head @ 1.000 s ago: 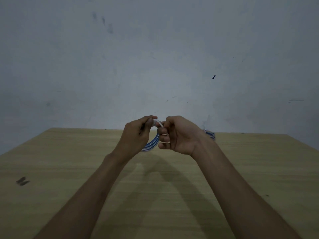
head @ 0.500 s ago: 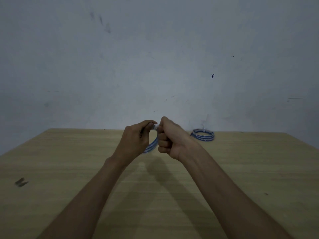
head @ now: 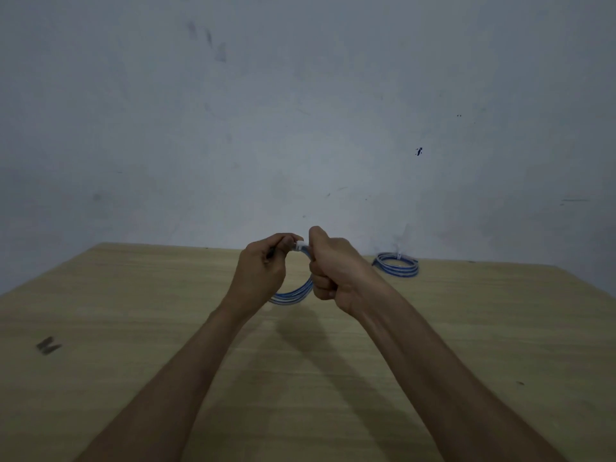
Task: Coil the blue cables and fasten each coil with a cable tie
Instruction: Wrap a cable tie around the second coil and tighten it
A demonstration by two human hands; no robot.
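Observation:
A blue and white cable coil [head: 292,295] hangs between both hands above the middle of the wooden table [head: 133,328]. My left hand [head: 260,271] pinches the coil at its top, next to a white cable tie [head: 300,245]. My right hand [head: 336,271] is a closed fist around the coil's right side, thumb pressed at the tie. Most of the coil is hidden behind the hands. A second blue coil [head: 398,265] with a white tie on it lies flat at the far right of the table, near the wall.
A grey wall [head: 300,111] stands right behind the table's far edge. A dark mark shaped like an M [head: 48,345] is on the table at the left.
My right hand has turned into a tighter fist and shifted left, which uncovers the second coil behind it. The held coil hangs a little lower below the hands.

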